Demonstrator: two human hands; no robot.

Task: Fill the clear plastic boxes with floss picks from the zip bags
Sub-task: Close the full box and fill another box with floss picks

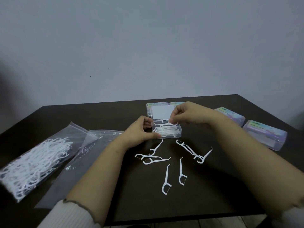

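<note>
An open clear plastic box (178, 131) stands mid-table with its lid (160, 111) tipped back and white floss picks piled inside. My left hand (139, 131) grips the box's left end. My right hand (184, 115) pinches one floss pick (171, 123) just above the box's opening. Several loose floss picks (167, 179) lie scattered on the dark table in front of the box. At the left lies a zip bag (35, 159) full of picks, with a nearly empty zip bag (85, 152) beside it.
Two closed clear boxes with iridescent labels (230, 116) (264, 134) sit at the right of the dark table (98, 116). Another box peeks out behind the open lid. A plain grey wall rises behind; the table's front edge runs under my forearms.
</note>
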